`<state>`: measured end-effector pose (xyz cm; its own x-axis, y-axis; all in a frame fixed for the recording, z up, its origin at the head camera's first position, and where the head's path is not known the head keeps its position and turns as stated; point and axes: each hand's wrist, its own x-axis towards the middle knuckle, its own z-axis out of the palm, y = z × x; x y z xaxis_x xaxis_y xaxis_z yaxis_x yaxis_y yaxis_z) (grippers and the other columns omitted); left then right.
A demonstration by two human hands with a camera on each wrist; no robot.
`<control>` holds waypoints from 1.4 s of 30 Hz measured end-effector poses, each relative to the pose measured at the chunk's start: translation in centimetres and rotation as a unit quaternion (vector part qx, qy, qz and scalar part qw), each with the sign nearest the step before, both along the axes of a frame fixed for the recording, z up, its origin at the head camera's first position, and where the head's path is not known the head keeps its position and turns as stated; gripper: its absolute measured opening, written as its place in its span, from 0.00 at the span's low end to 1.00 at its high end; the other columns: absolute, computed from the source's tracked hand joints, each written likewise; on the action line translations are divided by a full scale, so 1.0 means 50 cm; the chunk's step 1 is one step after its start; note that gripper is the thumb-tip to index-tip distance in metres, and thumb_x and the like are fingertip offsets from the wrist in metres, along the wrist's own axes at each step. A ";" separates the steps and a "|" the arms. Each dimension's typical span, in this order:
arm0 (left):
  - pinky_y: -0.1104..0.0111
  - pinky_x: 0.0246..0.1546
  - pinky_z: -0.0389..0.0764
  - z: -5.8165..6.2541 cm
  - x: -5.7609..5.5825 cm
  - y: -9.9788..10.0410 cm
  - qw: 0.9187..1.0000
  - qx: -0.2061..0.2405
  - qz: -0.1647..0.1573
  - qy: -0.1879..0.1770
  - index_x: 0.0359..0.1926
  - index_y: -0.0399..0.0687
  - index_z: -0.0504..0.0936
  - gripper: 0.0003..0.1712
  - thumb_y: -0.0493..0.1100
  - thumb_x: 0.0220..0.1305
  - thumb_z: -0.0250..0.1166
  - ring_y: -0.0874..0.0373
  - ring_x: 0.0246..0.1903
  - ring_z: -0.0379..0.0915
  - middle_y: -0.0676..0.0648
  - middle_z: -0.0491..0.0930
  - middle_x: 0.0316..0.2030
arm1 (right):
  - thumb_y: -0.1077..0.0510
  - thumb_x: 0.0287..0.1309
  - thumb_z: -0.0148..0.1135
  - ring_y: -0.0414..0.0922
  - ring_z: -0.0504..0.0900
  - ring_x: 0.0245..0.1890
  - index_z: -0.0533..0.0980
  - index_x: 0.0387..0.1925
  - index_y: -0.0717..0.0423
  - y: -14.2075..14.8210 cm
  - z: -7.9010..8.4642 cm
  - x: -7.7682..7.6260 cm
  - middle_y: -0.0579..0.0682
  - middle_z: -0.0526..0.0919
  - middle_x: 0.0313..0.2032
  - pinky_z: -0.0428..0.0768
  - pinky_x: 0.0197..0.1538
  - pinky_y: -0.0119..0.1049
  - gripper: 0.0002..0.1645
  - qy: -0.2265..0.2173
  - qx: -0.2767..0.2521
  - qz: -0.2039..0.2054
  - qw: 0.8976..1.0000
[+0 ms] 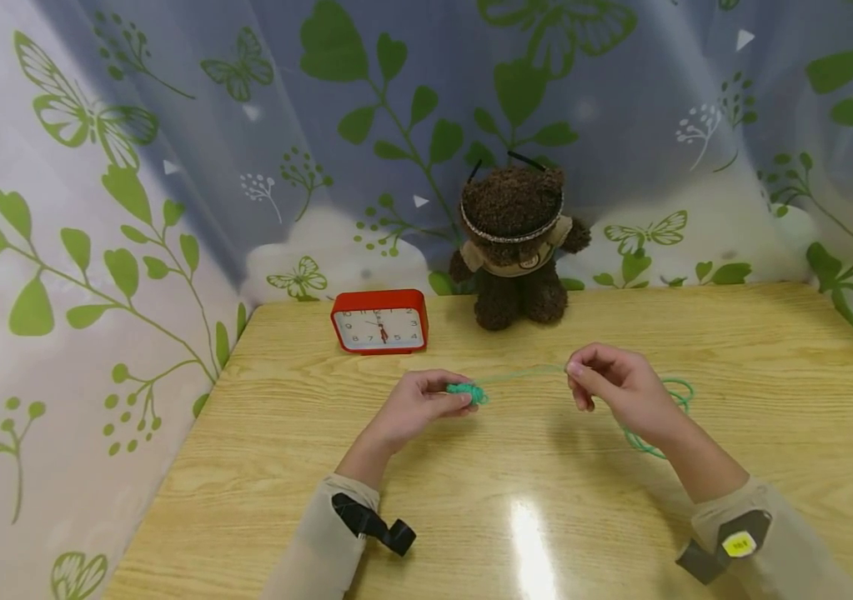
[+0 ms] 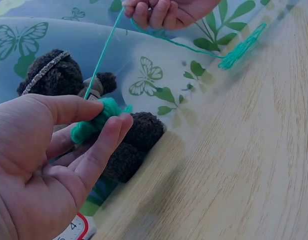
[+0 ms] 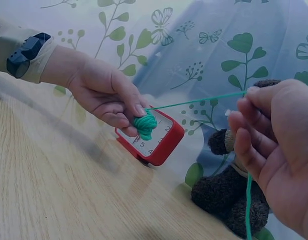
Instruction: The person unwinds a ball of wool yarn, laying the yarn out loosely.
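Note:
My left hand [image 1: 426,402] pinches a small wound bundle of green yarn [image 1: 468,392] between thumb and fingers, raised over the table. From that bundle a single strand [image 3: 199,100] runs taut across to my right hand [image 1: 617,385], whose thumb and forefinger pinch it. The other right fingers curl loosely. Past the right hand the strand hangs down to a loose heap of yarn loops [image 1: 677,400] on the table, partly hidden behind the hand and wrist. In the left wrist view the bundle [image 2: 101,120] sits between the thumb and fingertips.
A red alarm clock [image 1: 379,322] stands at the back of the wooden table [image 1: 261,500], left of a brown teddy bear [image 1: 513,242]. Behind them hangs a curtain [image 1: 411,125] with green leaves and butterflies. Both wrists wear strapped cameras.

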<state>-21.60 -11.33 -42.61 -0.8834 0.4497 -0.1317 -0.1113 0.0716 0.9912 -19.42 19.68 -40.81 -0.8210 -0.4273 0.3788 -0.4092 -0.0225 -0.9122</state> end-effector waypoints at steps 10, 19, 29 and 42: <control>0.56 0.56 0.83 0.000 -0.003 -0.004 0.999 0.025 0.024 0.003 0.66 0.36 0.74 0.23 0.33 0.71 0.60 0.58 0.41 0.87 0.39 0.82 0.46 | 0.71 0.74 0.45 0.47 0.73 0.23 0.75 0.39 0.59 0.004 0.000 -0.001 0.51 0.76 0.25 0.75 0.26 0.41 0.13 0.020 -0.009 0.038 0.999; 0.65 0.57 0.83 0.003 -0.006 -0.007 0.995 0.084 0.045 -0.024 0.60 0.29 0.75 0.18 0.31 0.72 0.58 0.56 0.46 0.85 0.37 0.77 0.53 | 0.70 0.74 0.46 0.52 0.71 0.22 0.75 0.39 0.61 0.003 -0.006 0.000 0.53 0.75 0.24 0.74 0.24 0.45 0.11 0.012 0.023 0.044 0.999; 0.64 0.56 0.84 -0.001 -0.013 -0.010 0.989 0.115 0.093 -0.029 0.58 0.31 0.75 0.17 0.33 0.71 0.60 0.58 0.41 0.86 0.45 0.83 0.42 | 0.70 0.73 0.47 0.51 0.72 0.21 0.75 0.39 0.61 0.003 -0.009 -0.001 0.52 0.74 0.24 0.76 0.24 0.45 0.10 0.009 0.044 0.054 0.998; 0.66 0.56 0.84 0.007 -0.007 -0.010 0.993 0.106 0.045 -0.016 0.63 0.26 0.71 0.22 0.34 0.73 0.58 0.59 0.43 0.86 0.41 0.79 0.51 | 0.50 0.76 0.51 0.46 0.73 0.23 0.73 0.46 0.69 0.030 0.010 -0.014 0.42 0.78 0.29 0.73 0.21 0.40 0.21 -0.086 0.126 -0.135 0.979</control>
